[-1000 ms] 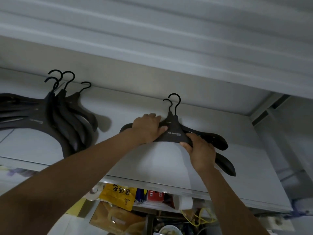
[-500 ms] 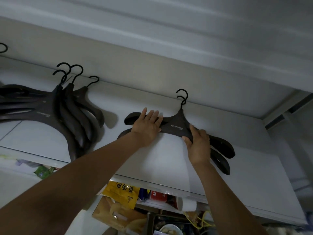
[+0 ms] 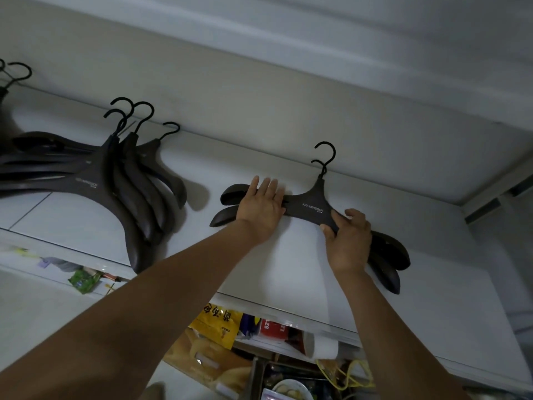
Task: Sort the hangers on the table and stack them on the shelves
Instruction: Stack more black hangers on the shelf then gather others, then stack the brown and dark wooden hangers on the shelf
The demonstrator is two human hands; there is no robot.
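The left hand (image 3: 261, 207) presses straight fingers (image 3: 266, 187) flat on the hangers (image 3: 310, 207); the right hand (image 3: 349, 241) pinches their right arm. They lie splayed on the shelf (image 3: 288, 261), so I'd square arms and hooks before letting go.

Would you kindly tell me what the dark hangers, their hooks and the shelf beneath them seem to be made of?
Hangers: dark brown, smooth with a soft sheen and printed white lettering; moulded plastic or lacquered wood, hard to tell. Hooks: thin black wire, probably coated metal. Shelf: flat white panel with a faint gloss, perhaps laminate or painted metal.
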